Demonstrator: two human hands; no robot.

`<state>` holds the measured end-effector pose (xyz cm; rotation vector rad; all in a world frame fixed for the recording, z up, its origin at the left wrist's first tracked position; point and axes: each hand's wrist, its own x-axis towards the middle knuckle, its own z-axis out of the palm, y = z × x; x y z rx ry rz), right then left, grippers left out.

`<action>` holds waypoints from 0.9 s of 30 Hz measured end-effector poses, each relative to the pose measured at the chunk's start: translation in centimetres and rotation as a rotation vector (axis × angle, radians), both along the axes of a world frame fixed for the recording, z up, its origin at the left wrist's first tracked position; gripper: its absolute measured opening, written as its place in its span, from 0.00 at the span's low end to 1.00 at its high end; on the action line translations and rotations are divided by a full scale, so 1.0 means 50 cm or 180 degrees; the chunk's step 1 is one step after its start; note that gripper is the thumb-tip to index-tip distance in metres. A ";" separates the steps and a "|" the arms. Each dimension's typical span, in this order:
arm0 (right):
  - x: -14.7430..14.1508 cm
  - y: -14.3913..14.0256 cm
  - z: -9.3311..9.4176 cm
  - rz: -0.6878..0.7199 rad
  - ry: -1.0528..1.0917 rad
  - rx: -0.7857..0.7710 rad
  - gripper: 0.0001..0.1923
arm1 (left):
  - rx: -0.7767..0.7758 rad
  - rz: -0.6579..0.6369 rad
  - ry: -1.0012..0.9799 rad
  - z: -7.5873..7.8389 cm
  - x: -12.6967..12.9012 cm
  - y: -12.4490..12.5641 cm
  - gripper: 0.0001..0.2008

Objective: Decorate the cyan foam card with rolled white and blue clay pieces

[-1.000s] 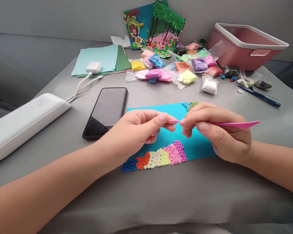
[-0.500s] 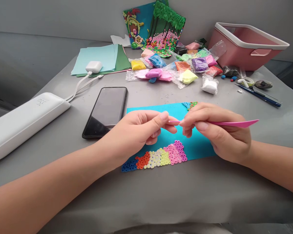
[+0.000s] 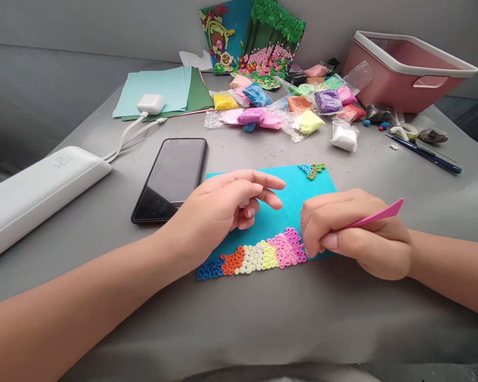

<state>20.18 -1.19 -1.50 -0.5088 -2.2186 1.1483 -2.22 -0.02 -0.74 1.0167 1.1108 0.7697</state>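
Right hand (image 3: 354, 241) pinches pink tool (image 3: 376, 216) pen-style, tip down at right end of ring band (image 3: 258, 255) on near edge of blue sheet (image 3: 302, 196); left hand (image 3: 223, 209) loose, fingers apart, resting on sheet, likely steadying it; phone (image 3: 171, 178) left

Bare table (image 3: 263, 318) nearside; phone (image 3: 171, 178) blocks left, clay packets (image 3: 287, 106) behind.

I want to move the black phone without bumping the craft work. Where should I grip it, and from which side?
Grip the phone by its long edges near the far end, coming from above and from the left. It lies flat, screen up; the left hand and blue sheet crowd its near right corner.
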 end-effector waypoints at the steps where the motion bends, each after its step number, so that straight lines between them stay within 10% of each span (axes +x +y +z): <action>1: -0.001 -0.001 0.000 0.0032 -0.0037 -0.0015 0.14 | -0.0002 -0.0008 -0.0004 -0.001 0.000 0.001 0.12; 27: 0.001 -0.002 -0.002 0.0213 -0.0262 0.0097 0.13 | -0.0095 -0.0006 0.0090 0.001 0.000 -0.001 0.14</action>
